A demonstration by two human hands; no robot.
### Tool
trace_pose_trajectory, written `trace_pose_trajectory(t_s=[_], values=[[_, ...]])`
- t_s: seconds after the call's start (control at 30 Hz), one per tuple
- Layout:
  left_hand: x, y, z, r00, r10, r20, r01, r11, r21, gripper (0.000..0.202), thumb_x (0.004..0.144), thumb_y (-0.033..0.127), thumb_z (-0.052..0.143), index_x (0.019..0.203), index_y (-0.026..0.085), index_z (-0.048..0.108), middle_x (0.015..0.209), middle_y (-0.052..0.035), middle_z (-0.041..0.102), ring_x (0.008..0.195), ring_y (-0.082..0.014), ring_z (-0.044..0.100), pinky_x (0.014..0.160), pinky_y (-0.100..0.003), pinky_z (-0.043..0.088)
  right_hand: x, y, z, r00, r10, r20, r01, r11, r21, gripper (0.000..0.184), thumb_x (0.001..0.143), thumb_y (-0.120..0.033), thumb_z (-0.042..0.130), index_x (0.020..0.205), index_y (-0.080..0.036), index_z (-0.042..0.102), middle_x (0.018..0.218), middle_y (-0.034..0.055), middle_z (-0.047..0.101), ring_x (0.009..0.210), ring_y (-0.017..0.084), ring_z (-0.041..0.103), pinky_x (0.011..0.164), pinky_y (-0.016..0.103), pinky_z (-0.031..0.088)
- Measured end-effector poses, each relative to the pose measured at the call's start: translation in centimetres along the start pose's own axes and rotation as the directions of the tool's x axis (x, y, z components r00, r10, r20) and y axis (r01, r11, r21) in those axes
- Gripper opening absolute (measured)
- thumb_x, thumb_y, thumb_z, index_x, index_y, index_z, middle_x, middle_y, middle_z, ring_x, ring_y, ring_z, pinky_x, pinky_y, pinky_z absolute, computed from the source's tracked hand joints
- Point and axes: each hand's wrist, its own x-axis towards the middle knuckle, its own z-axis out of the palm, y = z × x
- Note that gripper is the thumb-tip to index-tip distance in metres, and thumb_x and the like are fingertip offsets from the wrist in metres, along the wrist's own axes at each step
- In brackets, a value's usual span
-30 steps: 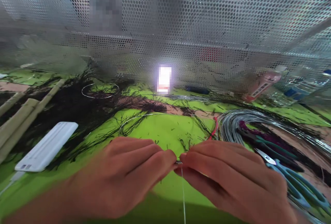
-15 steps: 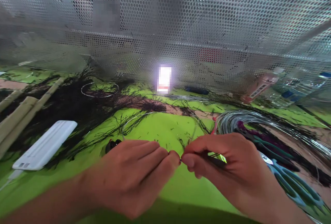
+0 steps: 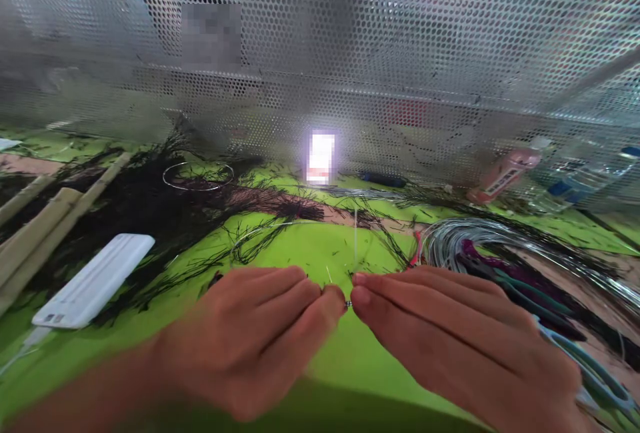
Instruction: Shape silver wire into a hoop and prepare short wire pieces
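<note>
My left hand [image 3: 250,346] and my right hand [image 3: 460,346] meet fingertip to fingertip low in the middle of the view, above a bright green mat [image 3: 310,246]. Both pinch a tiny twisted bit of thin silver wire [image 3: 348,304] between thumb and forefinger. A fine wire end [image 3: 355,233] stands up from the pinch. The rest of each hand's fingers are curled close together.
A perforated metal screen [image 3: 350,53] walls the back. Black feathery strands [image 3: 140,213] and bamboo sticks [image 3: 35,233] lie left, beside a white flat case [image 3: 95,280]. A coil of silver wire [image 3: 465,240], teal-handled scissors [image 3: 590,366] and dark pliers lie right. A wire ring [image 3: 197,176] sits further back.
My right hand has flattened and its fingers now point left across the pinch. The wire end that hung down a second ago now points upward.
</note>
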Motion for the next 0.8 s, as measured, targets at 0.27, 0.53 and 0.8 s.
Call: trace_pose_trajectory(t_s=[0.27, 0.53, 0.8], values=[[0.3, -0.9, 0.1, 0.883, 0.449, 0.137, -0.466, 0.802, 0.375, 0.019, 0.099, 0.011, 0.064, 0.091, 0.010, 0.081, 0.077, -0.0043, 0.080, 0.065, -0.0166, 0.077, 0.055, -0.023, 0.067, 1.5, -0.3, 0.6, 0.987, 0.142, 0.078, -0.150, 0.982, 0.117, 0.019, 0.102, -0.010, 0.057, 0.093, -0.018, 0.072, 0.084, -0.0010, 0.080, 0.071, 0.010, 0.075, 0.067, 0.022, 0.059], [0.1, -1.4, -0.3, 0.794, 0.560, 0.239, -0.606, 0.688, 0.400, 0.018, 0.101, 0.015, 0.064, 0.098, 0.009, 0.081, 0.082, -0.0040, 0.081, 0.070, -0.0177, 0.080, 0.057, -0.021, 0.069, 2.0, -0.4, 0.1, 0.831, 0.371, 0.415, -0.513, 0.801, 0.309, 0.033, 0.104, -0.022, 0.061, 0.071, -0.021, 0.058, 0.059, -0.0096, 0.060, 0.051, 0.005, 0.054, 0.050, 0.020, 0.038], [-0.6, -1.2, -0.2, 0.940, 0.335, -0.058, -0.295, 0.889, 0.351, 0.015, 0.099, 0.012, 0.064, 0.098, 0.008, 0.078, 0.084, -0.0072, 0.078, 0.076, -0.0180, 0.075, 0.061, -0.028, 0.069, 0.6, 1.1, 0.8, 0.999, 0.005, 0.034, -0.010, 0.992, 0.125, 0.022, 0.096, -0.001, 0.059, 0.112, -0.015, 0.067, 0.099, 0.0048, 0.077, 0.092, 0.015, 0.073, 0.081, 0.026, 0.060]])
